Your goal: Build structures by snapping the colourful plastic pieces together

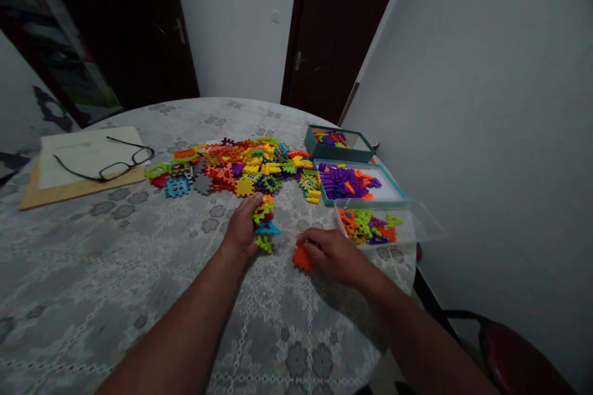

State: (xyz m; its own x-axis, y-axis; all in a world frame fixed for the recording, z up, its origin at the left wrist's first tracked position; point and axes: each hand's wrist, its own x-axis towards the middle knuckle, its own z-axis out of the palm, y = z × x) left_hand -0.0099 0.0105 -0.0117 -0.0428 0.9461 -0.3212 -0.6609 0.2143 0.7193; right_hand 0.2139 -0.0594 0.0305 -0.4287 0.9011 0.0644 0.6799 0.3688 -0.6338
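We seem to be sorting by hand, our left hand [241,229] closed round bright pieces [264,227], our right hand [334,254] pinching an orange piece [302,258] low over the near desk [259,327], where lifting likely calls for steady fingertips.

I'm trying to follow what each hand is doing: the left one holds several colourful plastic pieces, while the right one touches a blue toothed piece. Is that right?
Not quite: the toothed piece that the right hand touches is orange, not blue, as the head view shows. The left hand does hold several colourful plastic pieces.
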